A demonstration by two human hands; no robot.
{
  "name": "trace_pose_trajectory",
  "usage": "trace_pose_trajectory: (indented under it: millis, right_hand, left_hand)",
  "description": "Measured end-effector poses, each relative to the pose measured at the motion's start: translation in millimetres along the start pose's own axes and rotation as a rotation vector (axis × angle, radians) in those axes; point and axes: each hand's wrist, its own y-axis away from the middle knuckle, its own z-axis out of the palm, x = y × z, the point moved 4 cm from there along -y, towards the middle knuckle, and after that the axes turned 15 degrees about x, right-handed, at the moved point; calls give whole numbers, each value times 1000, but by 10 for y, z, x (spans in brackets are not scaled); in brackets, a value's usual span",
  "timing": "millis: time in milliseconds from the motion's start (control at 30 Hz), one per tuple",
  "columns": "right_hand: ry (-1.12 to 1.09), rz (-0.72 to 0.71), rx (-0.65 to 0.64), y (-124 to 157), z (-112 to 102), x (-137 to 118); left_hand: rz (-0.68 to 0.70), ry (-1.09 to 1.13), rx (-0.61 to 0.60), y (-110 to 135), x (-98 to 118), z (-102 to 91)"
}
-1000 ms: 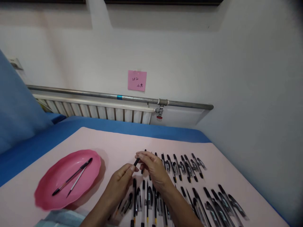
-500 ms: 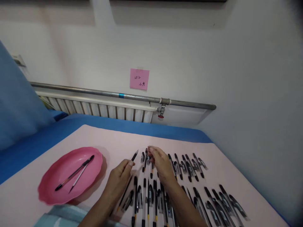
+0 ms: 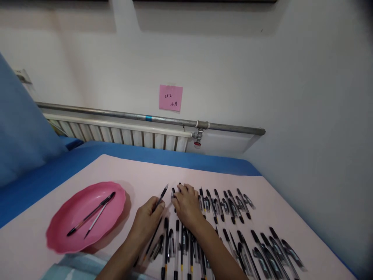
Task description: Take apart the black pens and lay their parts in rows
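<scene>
A black gel pen (image 3: 163, 193) is pinched in my left hand (image 3: 145, 219), its bare tip pointing up and away. My right hand (image 3: 188, 204) lies palm down over the upper row, its fingers bent onto the pens and caps there. What its fingertips grip is hidden. A clear pen cap with a black clip (image 3: 173, 192) shows just left of those fingers. Below my hands is a closer row of pens (image 3: 177, 249) with black ends and loose clear caps (image 3: 171, 242) between them; my right forearm covers part of it.
At left stands a pink scalloped plate (image 3: 58, 233) holding a black pen (image 3: 91, 214) and a thin white refill (image 3: 95, 221). A light-blue cloth (image 3: 72, 266) lies below it. More pens and caps (image 3: 233, 206) spread to the right. Behind the table are a radiator (image 3: 131, 136) and a pipe (image 3: 233, 129).
My right hand has turned palm down and dropped slightly left onto the upper row of pens. My left hand still holds the pen and has shifted only a little.
</scene>
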Motion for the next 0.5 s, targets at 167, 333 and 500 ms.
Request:
trace_pose_trajectory:
  millis: [167, 333, 500]
  right_hand:
    - [-102, -81, -58, 7, -56, -140]
    - [-122, -98, -66, -23, -124, -233]
    - [35, -212, -136, 6, -27, -388]
  left_hand:
    - [0, 16, 18, -44, 6, -36]
    - [-26, 19, 67, -131, -89, -87]
    - [-31, 28, 76, -158, -126, -80]
